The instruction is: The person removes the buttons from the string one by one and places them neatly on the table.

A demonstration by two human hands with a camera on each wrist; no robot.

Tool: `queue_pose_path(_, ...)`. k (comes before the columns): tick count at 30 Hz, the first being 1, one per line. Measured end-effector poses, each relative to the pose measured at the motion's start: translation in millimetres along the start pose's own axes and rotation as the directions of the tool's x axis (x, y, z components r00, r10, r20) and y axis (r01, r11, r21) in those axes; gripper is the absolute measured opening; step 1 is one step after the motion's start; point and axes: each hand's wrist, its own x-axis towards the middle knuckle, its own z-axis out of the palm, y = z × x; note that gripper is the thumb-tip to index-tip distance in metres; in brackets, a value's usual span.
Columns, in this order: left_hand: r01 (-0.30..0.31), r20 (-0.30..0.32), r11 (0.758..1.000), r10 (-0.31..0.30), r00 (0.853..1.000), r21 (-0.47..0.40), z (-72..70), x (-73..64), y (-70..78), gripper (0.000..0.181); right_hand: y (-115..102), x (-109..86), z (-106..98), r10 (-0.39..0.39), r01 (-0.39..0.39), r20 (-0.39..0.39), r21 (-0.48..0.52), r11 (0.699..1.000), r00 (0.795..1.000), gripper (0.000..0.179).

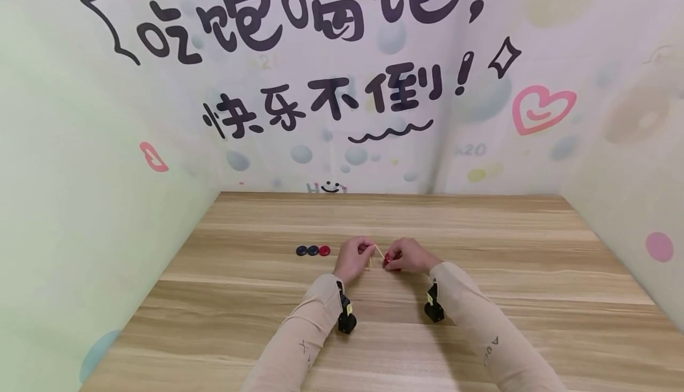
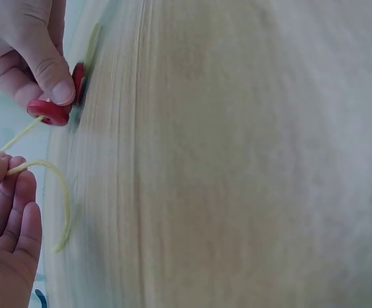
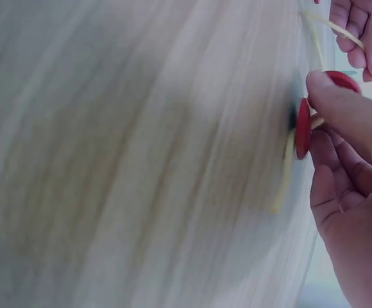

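My left hand (image 1: pixel 352 258) pinches a yellow cord (image 2: pixel 65 205) between thumb and fingers, and a short free end curves down past the fingertips. From there the cord runs taut to a round red button (image 2: pixel 48 113), which my right hand (image 1: pixel 411 255) grips between thumb and fingers. A second red button (image 3: pixel 303 128) stands on edge just under the right fingers, close to the tabletop. The cord's other tail (image 3: pixel 285 176) trails beyond that button. Something dark beside it is mostly hidden.
Left of my left hand, two dark blue buttons (image 1: pixel 307 250) and one red button (image 1: pixel 324 250) lie in a row on the wooden table (image 1: pixel 256 309). A printed cloth wall (image 1: pixel 331 166) rises behind the table, with further walls at both sides.
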Motion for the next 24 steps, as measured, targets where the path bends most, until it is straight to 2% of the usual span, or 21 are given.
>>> queue_pose_path(4,-0.010,0.003,1.000,0.010,1.000,-0.003,-0.4,-1.5,0.1,0.009,0.4,0.2,-0.2,0.021,-0.021,-0.044,0.002,1.000,0.999,0.005)
queue_pose_path(8,-0.013,0.010,1.000,0.013,1.000,-0.007,-0.8,-2.7,0.9,0.010,0.7,0.6,0.8,0.053,-0.049,-0.077,0.044,0.998,0.996,0.008)
queue_pose_path(16,0.017,0.024,1.000,-0.017,1.000,-0.007,0.5,-0.7,4.2,0.013,1.6,-0.4,1.7,0.020,-0.012,-0.065,0.112,0.994,0.998,0.004)
queue_pose_path(20,0.020,0.020,0.999,-0.019,1.000,-0.026,0.0,-0.9,5.1,0.013,1.4,-0.8,2.5,0.038,-0.029,-0.059,0.135,0.990,0.998,0.004)
queue_pose_path(24,0.021,0.016,0.999,-0.020,1.000,-0.048,-0.5,-1.4,5.4,0.012,0.8,-0.2,3.4,0.080,-0.068,-0.090,0.125,0.990,0.993,0.004)
